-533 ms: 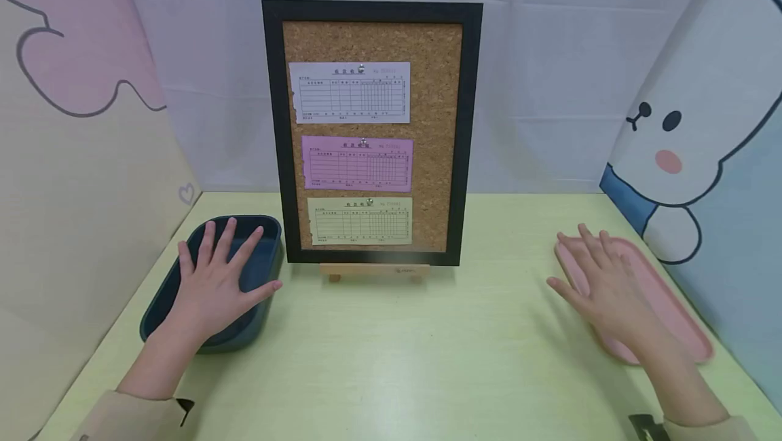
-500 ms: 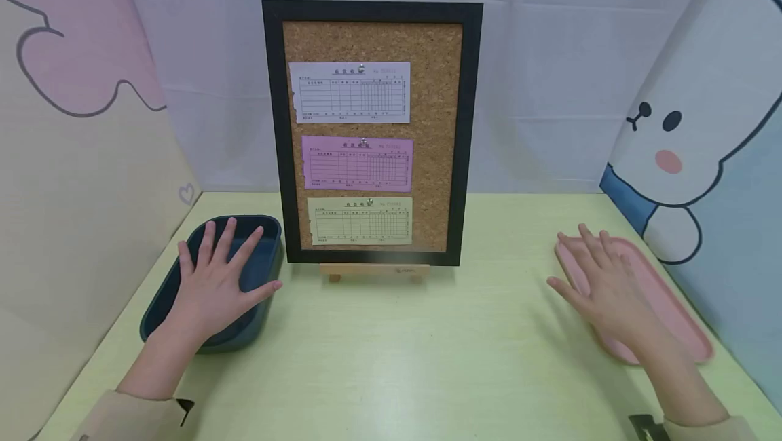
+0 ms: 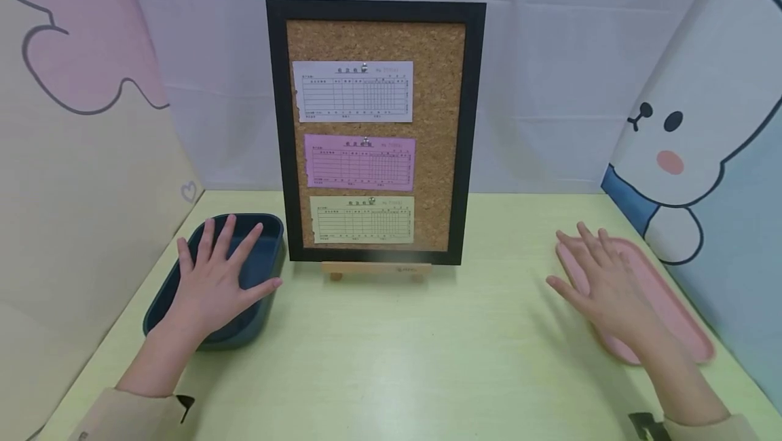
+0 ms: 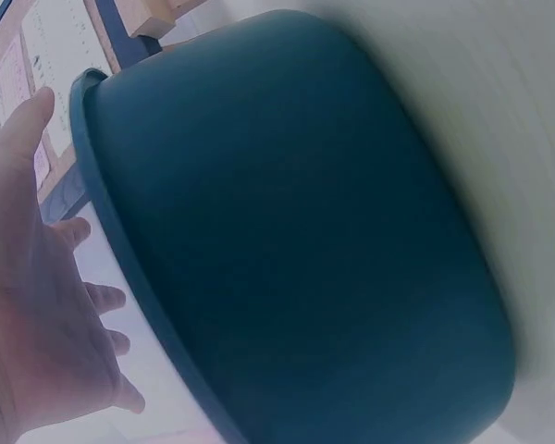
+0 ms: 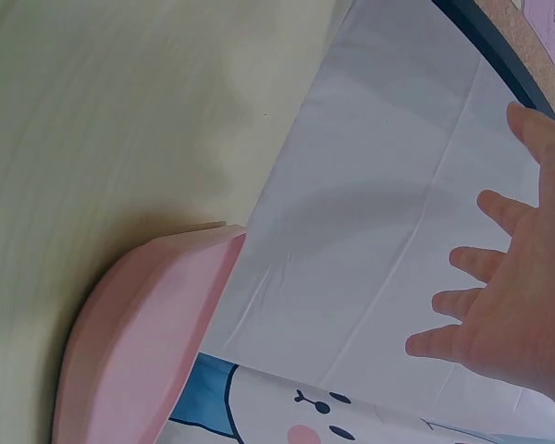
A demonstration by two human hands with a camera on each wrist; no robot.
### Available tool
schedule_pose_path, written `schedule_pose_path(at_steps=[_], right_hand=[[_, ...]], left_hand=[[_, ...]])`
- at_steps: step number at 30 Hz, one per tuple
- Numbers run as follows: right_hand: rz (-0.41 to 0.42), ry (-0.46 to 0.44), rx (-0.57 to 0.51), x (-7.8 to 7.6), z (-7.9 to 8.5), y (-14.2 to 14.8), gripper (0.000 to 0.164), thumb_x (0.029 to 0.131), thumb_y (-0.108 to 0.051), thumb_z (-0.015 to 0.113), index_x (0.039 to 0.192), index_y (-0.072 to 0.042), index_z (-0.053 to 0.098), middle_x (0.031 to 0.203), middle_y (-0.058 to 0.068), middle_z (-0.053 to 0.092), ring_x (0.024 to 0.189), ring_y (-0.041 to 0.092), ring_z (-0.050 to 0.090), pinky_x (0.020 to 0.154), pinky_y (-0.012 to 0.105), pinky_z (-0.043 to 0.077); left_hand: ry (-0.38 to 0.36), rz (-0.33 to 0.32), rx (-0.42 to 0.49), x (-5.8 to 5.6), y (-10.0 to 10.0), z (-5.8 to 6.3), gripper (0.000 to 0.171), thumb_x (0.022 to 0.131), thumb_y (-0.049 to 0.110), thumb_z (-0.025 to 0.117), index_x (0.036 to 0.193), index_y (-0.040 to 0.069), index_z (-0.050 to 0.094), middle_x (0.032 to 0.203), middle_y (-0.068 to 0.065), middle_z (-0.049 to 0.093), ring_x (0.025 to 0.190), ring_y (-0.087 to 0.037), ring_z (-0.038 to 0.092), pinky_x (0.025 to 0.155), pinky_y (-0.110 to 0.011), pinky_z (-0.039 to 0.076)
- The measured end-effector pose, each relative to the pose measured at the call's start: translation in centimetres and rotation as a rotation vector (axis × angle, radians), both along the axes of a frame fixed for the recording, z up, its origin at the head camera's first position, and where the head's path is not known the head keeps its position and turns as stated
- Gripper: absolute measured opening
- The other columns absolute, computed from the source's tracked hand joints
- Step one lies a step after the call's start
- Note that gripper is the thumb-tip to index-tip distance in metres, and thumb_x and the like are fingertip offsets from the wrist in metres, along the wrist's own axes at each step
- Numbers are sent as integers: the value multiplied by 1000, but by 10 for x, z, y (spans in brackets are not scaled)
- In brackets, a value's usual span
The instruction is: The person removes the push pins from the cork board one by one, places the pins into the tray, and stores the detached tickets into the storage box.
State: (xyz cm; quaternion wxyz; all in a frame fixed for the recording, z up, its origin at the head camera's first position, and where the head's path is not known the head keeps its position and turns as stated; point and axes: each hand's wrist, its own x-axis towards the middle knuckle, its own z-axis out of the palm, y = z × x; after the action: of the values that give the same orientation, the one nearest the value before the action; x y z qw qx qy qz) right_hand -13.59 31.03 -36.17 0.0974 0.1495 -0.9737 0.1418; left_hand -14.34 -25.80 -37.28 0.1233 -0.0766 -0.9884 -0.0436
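My left hand hovers over the dark blue bin, fingers spread wide and holding nothing. In the left wrist view the bin's wall fills the middle, with the hand above its rim. My right hand is held over the pink tray, its fingers straight and apart. The right wrist view shows that hand raised above the tray's level. Between the hands stands a black-framed cork board. Pinned to it, top to bottom, are a white receipt slip, a pink-purple slip and a pale yellow slip.
The board leans on a small wooden easel near the back of the pale table. A white cloth hangs behind it. Printed cartoon panels wall in the left and right sides. Silver pushpins hold the slips.
The head view has shifted very slightly, so the board and bin appear a little farther right. Both hands keep their spread pose over the bin and the tray.
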Motion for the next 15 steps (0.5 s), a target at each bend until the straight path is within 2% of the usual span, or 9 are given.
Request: schedule_pose_path(at_steps=[9, 15], right_hand=[[-5, 38, 6, -6, 15, -6, 75, 92, -44, 55, 152, -20, 17, 158, 14, -1, 142, 41, -9, 107, 66, 2], [-24, 60, -39, -10, 34, -13, 76, 90, -44, 60, 151, -22, 21, 158, 12, 6, 144, 36, -3, 104, 69, 12]], left_hand=[[44, -8, 6, -3, 0, 13, 96, 76, 73, 55, 152, 28, 15, 158, -16, 3, 142, -31, -19, 104, -68, -12], [85, -8, 36, -7, 3, 28, 96, 77, 70, 58, 152, 28, 16, 158, -15, -3, 143, -34, -15, 104, -67, -13]])
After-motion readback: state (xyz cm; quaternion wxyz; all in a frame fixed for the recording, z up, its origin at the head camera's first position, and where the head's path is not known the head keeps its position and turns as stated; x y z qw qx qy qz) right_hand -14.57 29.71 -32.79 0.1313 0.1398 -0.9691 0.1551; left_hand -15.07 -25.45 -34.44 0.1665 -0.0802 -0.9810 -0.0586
